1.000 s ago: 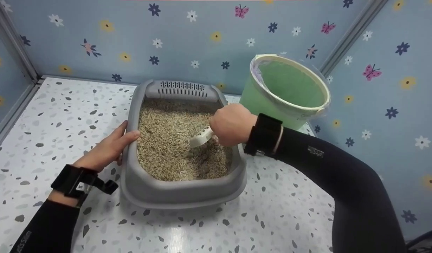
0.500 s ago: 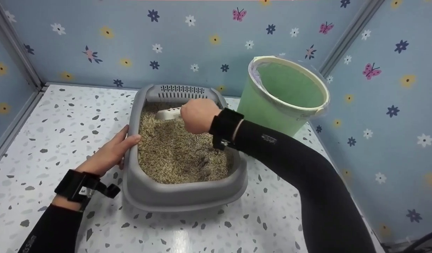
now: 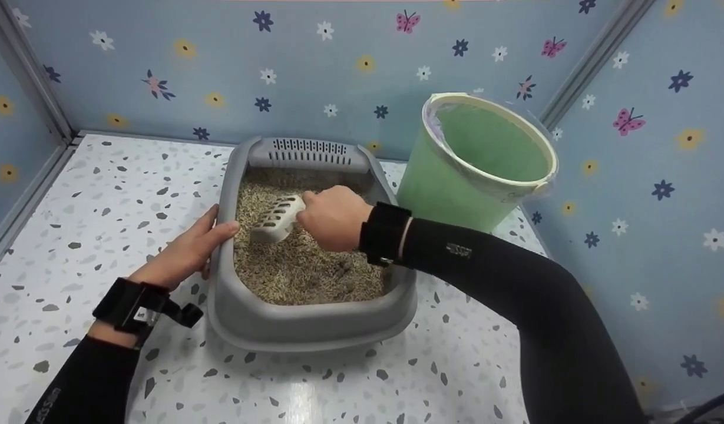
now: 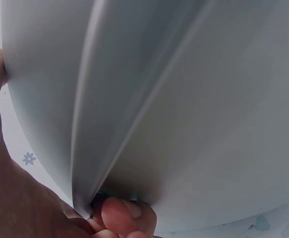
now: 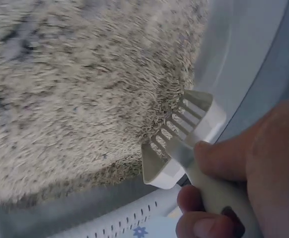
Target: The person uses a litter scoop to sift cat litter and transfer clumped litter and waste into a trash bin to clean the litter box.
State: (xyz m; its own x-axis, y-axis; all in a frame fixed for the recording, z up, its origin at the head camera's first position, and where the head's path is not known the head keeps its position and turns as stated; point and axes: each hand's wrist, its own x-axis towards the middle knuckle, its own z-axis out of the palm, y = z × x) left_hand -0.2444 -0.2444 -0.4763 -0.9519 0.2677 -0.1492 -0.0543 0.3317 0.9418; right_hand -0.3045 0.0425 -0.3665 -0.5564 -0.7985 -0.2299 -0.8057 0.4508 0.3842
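A grey litter box (image 3: 314,327) filled with tan pellet litter (image 3: 314,274) stands on the speckled surface. My left hand (image 3: 188,250) grips its left rim, thumb on top; in the left wrist view the fingertips (image 4: 122,215) curl under the lip. My right hand (image 3: 336,219) holds a white slotted litter scoop (image 3: 277,219) by its handle, over the left half of the litter. The slots show from above in the head view. In the right wrist view the scoop head (image 5: 177,136) lies close to the box wall, its edge at the litter. Dark clumps (image 3: 343,270) lie toward the front right.
A green bin (image 3: 441,182) with a clear liner over its cream rim stands behind and right of the box. Flower-patterned panels (image 3: 314,70) close off the back and both sides. The speckled white surface (image 3: 120,194) extends left and in front.
My right hand has swung the scoop from the right of the box to the back left, then a little toward the front. The litter surface is disturbed. My left hand stays on the rim.
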